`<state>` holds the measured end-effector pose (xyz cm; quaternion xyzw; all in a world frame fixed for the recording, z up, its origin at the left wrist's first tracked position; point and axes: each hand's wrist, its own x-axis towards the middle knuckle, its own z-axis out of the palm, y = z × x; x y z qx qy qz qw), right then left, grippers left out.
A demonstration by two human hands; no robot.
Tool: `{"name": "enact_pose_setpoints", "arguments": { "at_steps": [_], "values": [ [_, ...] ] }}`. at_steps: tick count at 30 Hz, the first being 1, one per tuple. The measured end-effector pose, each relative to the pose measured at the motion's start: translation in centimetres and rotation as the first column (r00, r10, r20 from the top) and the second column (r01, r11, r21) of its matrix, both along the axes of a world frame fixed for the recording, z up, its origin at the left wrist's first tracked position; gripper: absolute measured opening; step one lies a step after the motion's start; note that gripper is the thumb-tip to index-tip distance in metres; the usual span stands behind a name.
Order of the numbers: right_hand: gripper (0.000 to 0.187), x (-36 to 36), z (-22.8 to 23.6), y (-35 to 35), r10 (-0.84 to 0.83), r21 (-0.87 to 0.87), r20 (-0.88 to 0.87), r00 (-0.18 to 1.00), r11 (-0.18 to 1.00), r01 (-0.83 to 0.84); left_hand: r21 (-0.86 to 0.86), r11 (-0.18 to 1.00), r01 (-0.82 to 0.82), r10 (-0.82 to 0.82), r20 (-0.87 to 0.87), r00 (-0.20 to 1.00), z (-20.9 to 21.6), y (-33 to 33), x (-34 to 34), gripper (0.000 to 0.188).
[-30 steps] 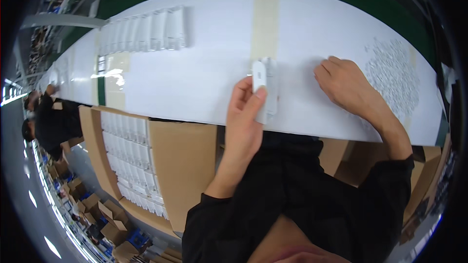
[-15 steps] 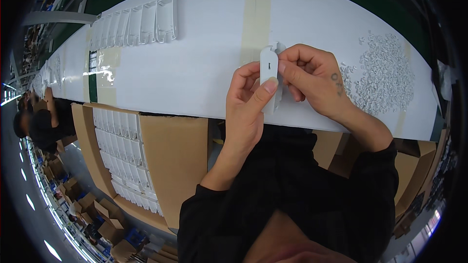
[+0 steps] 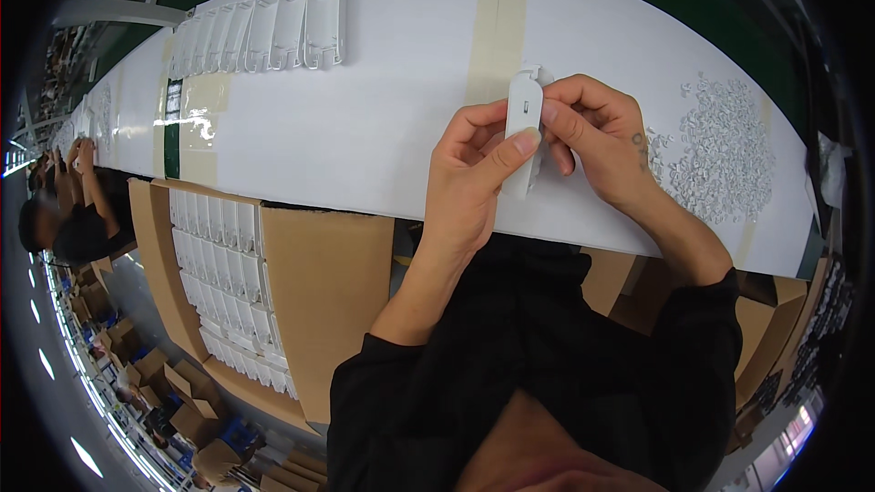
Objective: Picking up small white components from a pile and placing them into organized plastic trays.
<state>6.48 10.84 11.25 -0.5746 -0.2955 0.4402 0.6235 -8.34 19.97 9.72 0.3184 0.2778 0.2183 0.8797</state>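
The left hand (image 3: pixel 467 166) pinches a long white plastic housing (image 3: pixel 523 118), thumb laid across its front face and fingers curled behind its left side. The housing is held upright above the near part of the white desk (image 3: pixel 365 118), roughly midway along it; a small narrow slot is visible on its rounded upper end. Another pale edge shows just behind it, but whether that belongs to the same housing cannot be told. The right hand (image 3: pixel 602 138) is at the housing's right edge, thumb and forefinger brought close together there, the other fingers curled; whether they pinch the edge or a small part is hidden. A dark looping marking (image 3: pixel 639 139) sits near the right wrist, too small to read.

At the far left of the desk stands a row of open white housings (image 3: pixel 273 32), side by side. On the right lies a spread pile of small pale clips (image 3: pixel 725 159). A plain beige tape strip (image 3: pixel 497 32) crosses the desk beyond the hands. Near left, an open cardboard box (image 3: pixel 328 264) holds stacked rows of white housings (image 3: pixel 223 278); its visible flap is plain brown. Farther left, a co-worker (image 3: pixel 82 228) in dark clothing reaches to the desk.
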Motion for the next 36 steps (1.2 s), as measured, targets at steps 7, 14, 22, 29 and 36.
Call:
{"name": "enact_pose_setpoints", "arguments": {
  "at_steps": [7,14,22,29,36],
  "values": [
    [0.012,-0.1,-1.1,0.0,-0.040,0.030,-0.035,0.999,0.999,0.041,-0.033,0.999,0.005,-0.005,-0.004,1.000,0.0,0.3,0.1,0.037],
    [0.010,-0.4,-0.7,0.4,-0.068,0.034,-0.156,0.985,0.997,0.075,-0.031,0.999,0.031,-0.031,0.006,1.000,-0.4,1.3,-0.1,0.036],
    [0.011,-0.5,-0.8,0.5,-0.098,-0.045,-0.238,0.966,0.995,0.090,0.028,0.999,0.035,-0.034,-0.034,0.999,-0.6,1.6,-0.1,0.034],
    [0.010,-0.4,-1.3,0.4,-0.075,-0.022,-0.164,0.984,0.997,0.073,0.074,0.994,0.084,-0.081,-0.035,0.996,-1.2,1.9,0.0,0.035],
    [0.010,0.6,-0.4,2.9,-0.100,-0.040,-0.152,0.983,0.995,0.095,0.208,0.978,0.032,-0.018,-0.067,0.998,-0.7,2.8,1.3,0.037]
  ]
}}
